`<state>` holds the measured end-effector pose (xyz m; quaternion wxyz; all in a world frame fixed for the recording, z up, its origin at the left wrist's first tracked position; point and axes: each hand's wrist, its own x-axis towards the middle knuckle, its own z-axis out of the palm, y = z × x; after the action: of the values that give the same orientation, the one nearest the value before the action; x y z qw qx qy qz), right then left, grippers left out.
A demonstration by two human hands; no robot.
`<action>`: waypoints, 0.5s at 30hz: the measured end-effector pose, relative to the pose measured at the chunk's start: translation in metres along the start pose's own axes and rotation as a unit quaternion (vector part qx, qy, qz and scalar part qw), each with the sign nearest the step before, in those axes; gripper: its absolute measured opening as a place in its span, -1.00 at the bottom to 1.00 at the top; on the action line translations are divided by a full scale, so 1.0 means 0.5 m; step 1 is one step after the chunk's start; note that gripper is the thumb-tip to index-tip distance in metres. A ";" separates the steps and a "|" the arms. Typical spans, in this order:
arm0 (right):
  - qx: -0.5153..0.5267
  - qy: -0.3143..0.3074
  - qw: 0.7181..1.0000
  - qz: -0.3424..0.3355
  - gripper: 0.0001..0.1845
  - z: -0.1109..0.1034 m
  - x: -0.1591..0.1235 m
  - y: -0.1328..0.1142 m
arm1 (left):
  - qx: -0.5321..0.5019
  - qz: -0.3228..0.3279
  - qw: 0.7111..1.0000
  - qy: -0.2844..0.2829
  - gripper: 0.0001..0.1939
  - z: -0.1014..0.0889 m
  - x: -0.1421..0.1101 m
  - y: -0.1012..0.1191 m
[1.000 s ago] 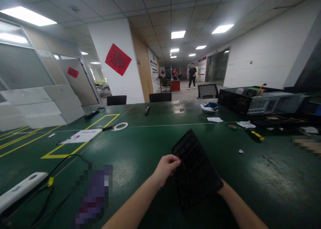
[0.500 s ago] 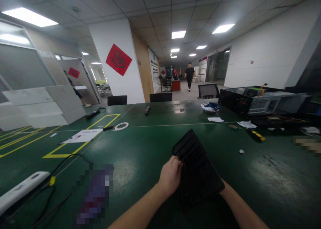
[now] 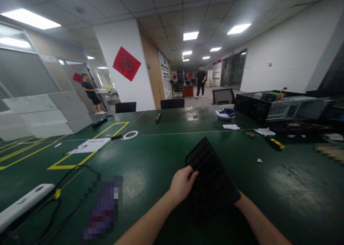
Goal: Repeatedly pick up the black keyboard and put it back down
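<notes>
A black rectangular plastic tray point(image 3: 215, 180), divided into a grid of small compartments, is tilted above the green table in front of me. My left hand point(image 3: 184, 182) is at its left side, thumb and fingertips pinched together over the compartments. Anything between those fingertips is too small to make out. My right hand point(image 3: 242, 200) reaches under the tray's lower right corner and holds it up from behind. Its fingers are hidden by the tray, with only the wrist side showing.
Right: an opened computer case point(image 3: 268, 107), a yellow-black screwdriver point(image 3: 275, 143), a bowl with cloth point(image 3: 225, 115). Left: a power strip point(image 3: 25, 203) with cables, a tape roll point(image 3: 130, 135), white boxes point(image 3: 51, 114). A blurred purple item point(image 3: 102, 209) lies near my left forearm. Two people stand beyond.
My left fingertips have shifted slightly over the tray's compartments, while the tray stays nearly in place. In the background, one person has come into fuller view at the left doorway; another has walked slightly.
</notes>
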<state>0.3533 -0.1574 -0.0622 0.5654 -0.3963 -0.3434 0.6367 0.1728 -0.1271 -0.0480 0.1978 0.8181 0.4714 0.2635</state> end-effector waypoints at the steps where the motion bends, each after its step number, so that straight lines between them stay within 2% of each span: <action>1: -0.003 -0.001 1.000 -0.004 -0.65 0.001 -0.001 -0.002 | 0.018 0.005 1.000 -0.003 -0.72 -0.005 -0.001 0.003; 5: -0.009 0.008 1.000 -0.010 -0.67 -0.002 -0.002 -0.002 | 0.037 0.052 0.998 -0.016 -0.83 -0.027 -0.004 0.014; 8: -0.012 0.027 1.000 -0.010 -0.66 -0.008 0.003 0.003 | 0.048 0.083 0.994 -0.043 -0.84 -0.025 0.003 0.014; 12: -0.015 0.030 0.999 -0.006 -0.64 -0.007 0.009 0.008 | 0.104 0.062 0.992 -0.036 -0.67 -0.012 0.009 0.012; 15: -0.016 0.022 1.000 -0.010 -0.62 -0.003 0.007 0.005 | 0.130 0.053 0.990 -0.023 -0.68 -0.014 0.004 0.013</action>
<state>0.3530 -0.1541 -0.0656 0.5729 -0.4162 -0.3450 0.6161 0.1736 -0.1281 -0.0382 0.0865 0.8666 0.4529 0.1907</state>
